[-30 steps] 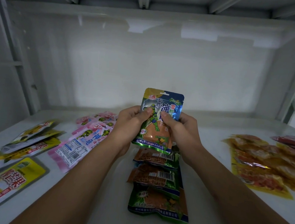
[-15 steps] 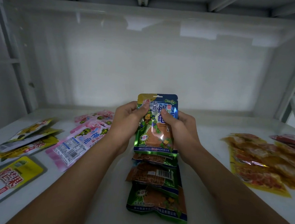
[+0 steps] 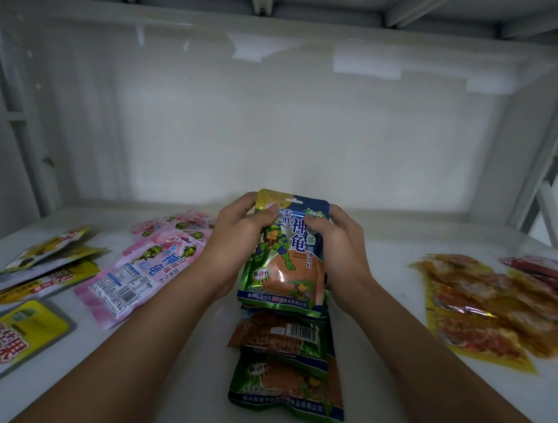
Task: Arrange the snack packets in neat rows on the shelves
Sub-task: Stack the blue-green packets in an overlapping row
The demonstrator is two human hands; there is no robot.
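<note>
Down comes the green packet (image 3: 285,255): a second ago I had it raised and tilted above the row, and now its lower edge sits at the back of the green row (image 3: 286,357), overlapping the packet behind it. Both my hands have sunk with it toward the shelf (image 3: 391,373). My left hand (image 3: 234,241) pinches the packet's upper left corner, thumb on the printed face and fingers curled behind; my right hand (image 3: 341,250) does the same on the upper right side. Both grips are closed on the foil, not spread.

I judge this as the placing step nearly done: the packet is lined up with the three lying packets in front of it, forming a single file running toward me down the middle of the shelf. It leans rather than lies flat, so I think it needs laying back or pressing down before release, or it may slide crooked.

To the left, the pink packets (image 3: 141,266) and yellow packets (image 3: 9,346) lie loosely fanned, and on the right the orange packets (image 3: 484,313) overlap untidily. Those look unsorted, so plenty of the job remains.
</note>
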